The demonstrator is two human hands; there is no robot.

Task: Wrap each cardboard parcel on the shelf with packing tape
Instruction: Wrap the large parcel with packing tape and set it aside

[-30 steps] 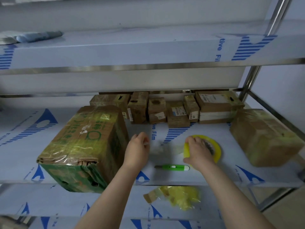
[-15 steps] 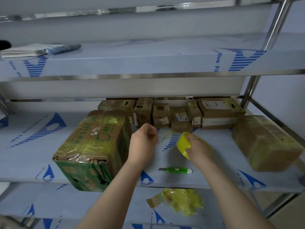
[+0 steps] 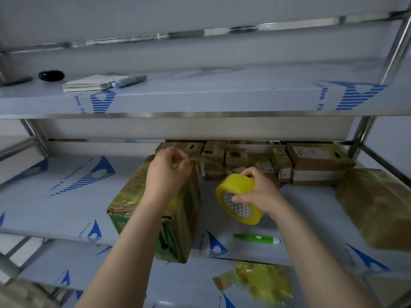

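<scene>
— What are the hands holding?

— The right hand (image 3: 258, 194) grips the tape roll (image 3: 235, 183) in the air above the shelf (image 3: 55, 196), thumb at the core, fingers curled over the yellow rim; the left hand (image 3: 166, 174) is curled, pinching what looks like the roll's free end (image 3: 192, 162), a faint clear film, over the big parcel (image 3: 133, 192).

— Which step, then?

— Drawing out a length, I'd judge; next the strip needs pulling taut, laying on the carton top and pressing flat; the green cutter (image 3: 255, 238) lies on the shelf below the roll, ready for the cut.

— Materials?

— The big parcel is a green-printed carton, glossy and wrinkled under tape, its near corner torn; small brown boxes (image 3: 235, 161) stand in a row at the back; a blocky taped parcel (image 3: 375, 207) sits well to the right; the shelf is smooth, film-covered metal.
</scene>
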